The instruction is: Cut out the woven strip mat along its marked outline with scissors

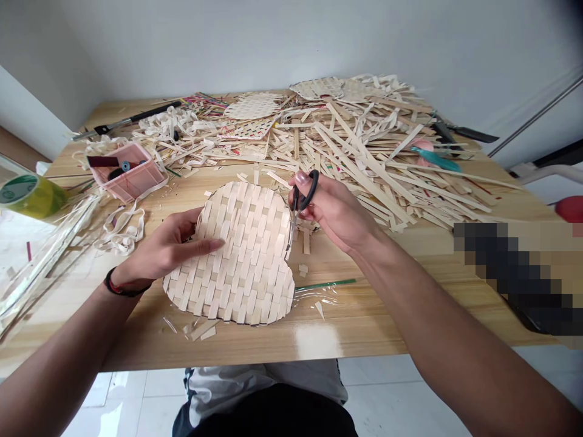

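While the right hand (334, 212) is closed on black-handled metal scissors (304, 193), thumb thru the top loop, the blades run down toward the person along the right edge of a pale, round-lobed woven-strip mat (237, 252). Can't tell if the blades are parted or shut.

The mat lies just left of that grip, flat on the light wooden table (364, 328). Its long axis runs roughly near-to-far w/ a slight tilt, and a notch on its right side sits beside the blades.

The left hand (168, 252) holds the mat's left edge: index finger laid across the top, thumb at the upper rim, other fingers hidden. So both hands meet the mat from opposite sides, w/ the right one at the blade edge.

A black wristband (119, 288) sits on the left wrist. Small pale offcuts (200, 331) lie by the mat's near edge, and a thin green strip (325, 284) lies just to its right.

Further out are a pink plastic basket (130, 176) back-left, a yellow-green tape roll (27, 195) far left, and a big heap of loose pale strips (364, 139) across the back.
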The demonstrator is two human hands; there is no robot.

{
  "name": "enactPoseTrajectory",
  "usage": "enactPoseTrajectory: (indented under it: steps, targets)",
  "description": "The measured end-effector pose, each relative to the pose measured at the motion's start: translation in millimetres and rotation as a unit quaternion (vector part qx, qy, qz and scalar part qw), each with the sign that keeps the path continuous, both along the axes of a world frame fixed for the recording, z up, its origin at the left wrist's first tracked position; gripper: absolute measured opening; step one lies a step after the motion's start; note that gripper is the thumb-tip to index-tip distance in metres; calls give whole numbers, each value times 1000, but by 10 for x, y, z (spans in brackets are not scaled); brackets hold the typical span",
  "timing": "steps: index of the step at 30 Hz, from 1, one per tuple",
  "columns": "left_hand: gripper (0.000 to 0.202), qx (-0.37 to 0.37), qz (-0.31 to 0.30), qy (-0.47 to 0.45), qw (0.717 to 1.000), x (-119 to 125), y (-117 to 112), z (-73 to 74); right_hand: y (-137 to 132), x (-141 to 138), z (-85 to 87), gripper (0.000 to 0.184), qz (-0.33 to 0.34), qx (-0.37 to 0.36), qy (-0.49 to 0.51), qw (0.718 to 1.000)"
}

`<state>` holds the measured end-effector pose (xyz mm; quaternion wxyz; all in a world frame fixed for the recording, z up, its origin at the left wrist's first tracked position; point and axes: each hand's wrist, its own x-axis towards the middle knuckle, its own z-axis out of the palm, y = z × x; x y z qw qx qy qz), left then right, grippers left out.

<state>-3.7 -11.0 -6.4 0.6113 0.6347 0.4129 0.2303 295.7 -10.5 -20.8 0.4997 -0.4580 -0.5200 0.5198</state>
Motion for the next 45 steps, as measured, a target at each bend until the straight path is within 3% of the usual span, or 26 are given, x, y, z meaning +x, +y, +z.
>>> enactPoseTrajectory:
  steps: [12,27,37,45]
  targets:
    - [27,3,-15,-1,1000,4,2,-9,30,-23,-30,43,-38,19,22,999]
    - [27,24,-3,4,1000,-11,24,1,-8,-6,8,60,6,5,15,1000]
    - [26,14,-6,-2,1000,-12,19,-17,24,-4,-4,44,-44,46,20,998]
    - [27,6,-4,-14,1000,-10,16,-26,17,-40,-28,46,-64,73,56,994]
